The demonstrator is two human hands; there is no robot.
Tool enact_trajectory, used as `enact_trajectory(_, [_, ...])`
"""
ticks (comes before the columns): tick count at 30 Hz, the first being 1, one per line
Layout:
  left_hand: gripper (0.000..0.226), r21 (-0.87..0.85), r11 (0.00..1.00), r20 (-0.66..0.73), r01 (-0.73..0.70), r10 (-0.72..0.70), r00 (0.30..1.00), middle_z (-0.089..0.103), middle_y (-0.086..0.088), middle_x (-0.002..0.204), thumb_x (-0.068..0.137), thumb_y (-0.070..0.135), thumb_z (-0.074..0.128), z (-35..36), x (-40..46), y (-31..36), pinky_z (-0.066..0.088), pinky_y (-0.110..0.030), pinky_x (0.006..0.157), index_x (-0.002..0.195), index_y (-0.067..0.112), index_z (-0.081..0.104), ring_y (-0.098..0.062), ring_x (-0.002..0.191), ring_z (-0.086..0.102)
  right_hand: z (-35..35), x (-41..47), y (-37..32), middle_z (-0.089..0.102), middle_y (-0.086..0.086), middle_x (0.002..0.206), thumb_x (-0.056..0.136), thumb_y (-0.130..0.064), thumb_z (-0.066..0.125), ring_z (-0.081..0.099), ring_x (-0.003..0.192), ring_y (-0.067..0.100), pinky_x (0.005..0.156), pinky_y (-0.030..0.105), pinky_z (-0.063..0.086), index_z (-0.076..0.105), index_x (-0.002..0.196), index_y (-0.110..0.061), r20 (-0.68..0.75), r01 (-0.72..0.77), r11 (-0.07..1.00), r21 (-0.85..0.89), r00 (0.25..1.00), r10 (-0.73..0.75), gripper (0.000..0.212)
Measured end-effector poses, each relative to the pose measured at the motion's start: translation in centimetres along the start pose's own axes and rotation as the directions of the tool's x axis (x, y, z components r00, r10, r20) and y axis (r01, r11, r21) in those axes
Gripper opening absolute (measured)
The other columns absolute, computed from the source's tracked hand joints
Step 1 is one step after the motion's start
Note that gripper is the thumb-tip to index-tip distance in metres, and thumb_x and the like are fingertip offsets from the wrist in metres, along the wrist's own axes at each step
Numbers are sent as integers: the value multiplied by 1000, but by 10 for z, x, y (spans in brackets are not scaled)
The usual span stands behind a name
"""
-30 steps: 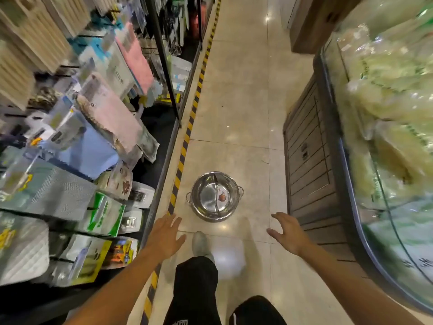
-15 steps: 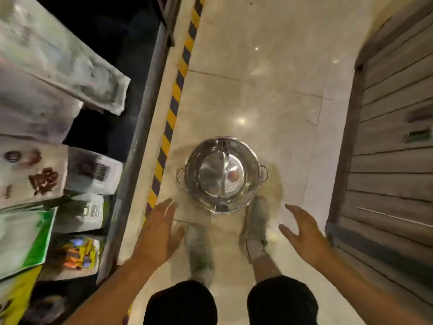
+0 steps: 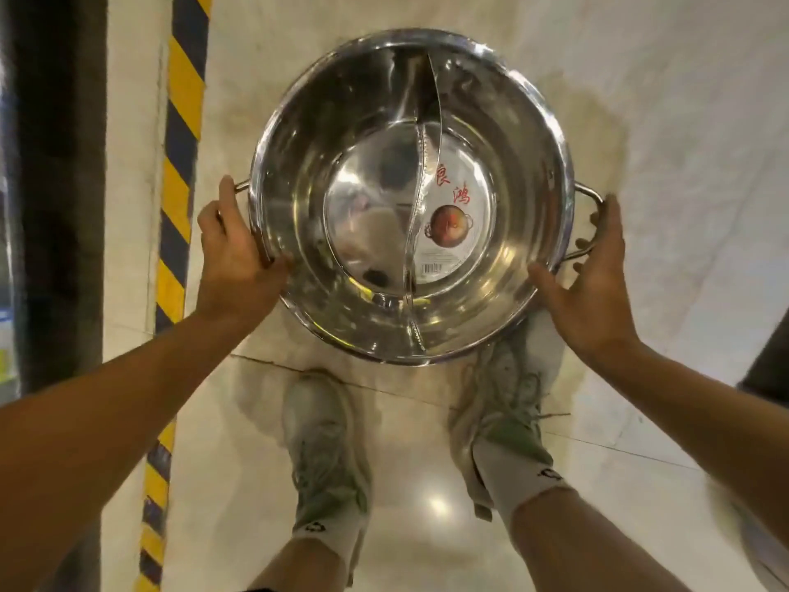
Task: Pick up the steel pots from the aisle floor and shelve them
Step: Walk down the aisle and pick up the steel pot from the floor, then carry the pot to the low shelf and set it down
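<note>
Pale glossy floor tiles [image 3: 427,514], with a bright lamp glint between the feet. Yellow-and-black hazard stripe [image 3: 181,121] along the left of the tiles, running top to bottom. Left of that stripe, a cream strip, then a dark upright band [image 3: 59,185] (shelf base, apparently; too blurred to tell). Right of the stripe, two worn pale sneakers: left sneaker [image 3: 322,442] nearer it, right sneaker [image 3: 508,403] farther off. Grey socks [image 3: 518,480] above both, each with a small dark logo.

Bare forearms; pale grey-green laced sneakers [image 3: 326,446] and grey socks [image 3: 518,476] bearing a small dark logo.
</note>
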State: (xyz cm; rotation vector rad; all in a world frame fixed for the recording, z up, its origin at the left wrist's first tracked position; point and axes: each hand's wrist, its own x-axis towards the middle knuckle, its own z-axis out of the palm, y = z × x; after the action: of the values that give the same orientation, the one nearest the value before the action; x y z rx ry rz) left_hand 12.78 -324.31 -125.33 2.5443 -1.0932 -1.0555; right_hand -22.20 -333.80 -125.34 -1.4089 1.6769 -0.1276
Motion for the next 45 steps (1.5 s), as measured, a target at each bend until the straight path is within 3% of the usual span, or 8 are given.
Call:
enact_trajectory(4, [102, -60, 996, -66, -58, 54, 996, 28, -17, 143, 77, 34, 75, 6, 5, -8, 46, -32, 96, 155, 12, 14, -39, 112, 55, 7, 6, 5, 42, -4, 147, 80, -41, 79, 54, 123, 17, 92, 27, 54, 7, 157, -27, -53, -2, 999, 35, 999, 3, 106])
enact_trajectory(9, [101, -81, 995, -73, -53, 47, 996, 35, -15, 137, 75, 32, 82, -18, -13, 0, 55, -35, 88, 154, 18, 20, -22, 96, 57, -6, -3, -10, 59, -10, 109, 73, -45, 83, 62, 92, 3, 63, -1, 46, 23, 150, -34, -90, -36, 994, 99, 995, 45, 98])
enact_trajectory(11, [103, -102, 994, -69, -49, 42, 997, 35, -10, 138, 74, 40, 80, -43, -28, 10, 53, -21, 82, 155, 23, 18, -13, 91, 57, -22, -16, -29, 59, -12, 103, 71, -44, 84, 63, 87, 2, 61, 0, 46, 25, 147, -37, -86, -46, 989, 141, 995, 58, 96])
enact_trajectory(15, [105, -132, 987, -89, -93, 82, 993, 34, 4, 128, 72, 39, 82, -126, -70, 45, 51, -31, 88, 153, 31, 16, -17, 102, 54, -76, -57, -89, 58, -14, 90, 69, -37, 88, 62, 80, -4, 62, 2, 47, 30, 140, -43, -100, -8, 981, 196, 995, 28, 92])
enact_trajectory(20, [103, -152, 977, -155, -149, 125, 980, 34, -6, 125, 70, 20, 83, -271, -134, 135, 35, 0, 80, 153, 18, 21, 4, 89, 46, -184, -130, -213, 58, -18, 76, 70, -33, 87, 62, 70, -1, 62, 7, 49, 37, 135, -41, -205, 59, 967, 246, 979, -7, 82])
enact_trajectory(27, [93, -212, 948, -290, -236, 169, 942, 45, -17, 124, 68, 16, 81, -500, -255, 273, 49, -43, 93, 146, 9, 31, -33, 108, 50, -342, -263, -397, 59, -24, 72, 76, -20, 83, 58, 64, -9, 61, -1, 40, 43, 139, -32, -369, 226, 948, 226, 920, -132, 75])
enact_trajectory(31, [95, -244, 901, -366, -360, 258, 894, 40, -16, 122, 70, 10, 84, -589, -333, 306, 38, -3, 81, 148, 6, 31, -15, 96, 44, -412, -350, -471, 59, -12, 78, 78, -27, 81, 59, 69, -9, 65, -2, 40, 37, 147, -28, -395, 320, 921, 222, 893, -216, 81])
enact_trajectory(45, [99, -207, 903, -507, -377, 231, 830, 42, -9, 122, 67, 14, 88, -620, -487, 287, 35, -14, 86, 150, 13, 33, 1, 95, 40, -484, -425, -491, 58, -5, 76, 77, -30, 80, 60, 72, 3, 56, 12, 45, 31, 150, -29, -184, 527, 850, -18, 834, -521, 88])
